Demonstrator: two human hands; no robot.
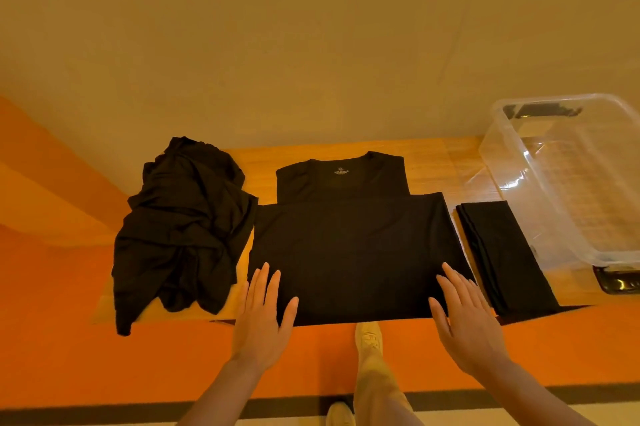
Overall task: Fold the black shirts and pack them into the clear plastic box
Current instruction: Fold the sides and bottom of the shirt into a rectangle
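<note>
A black T-shirt (349, 245) is laid flat at the centre of the wooden table (443, 162), its hem half doubled up over the chest so that the collar and neck label are left showing at 12 o'clock. Both hands are seen released and flat: the left hand (263, 318) is pressed on the near left corner of the fold at 7 o'clock, the right hand (467, 321) on the near right corner at 5 o'clock; nothing is gripped. A crumpled heap of black shirts (180, 235) is left at 9 o'clock, and a finished folded shirt (502, 252) lies at 3 o'clock, just beside the clear plastic box (568, 183), in which no shirt can be made out. The folding step is judged to be in hand, at the smoothing stage. A further fold, then a transfer to the box, is likely called for.
</note>
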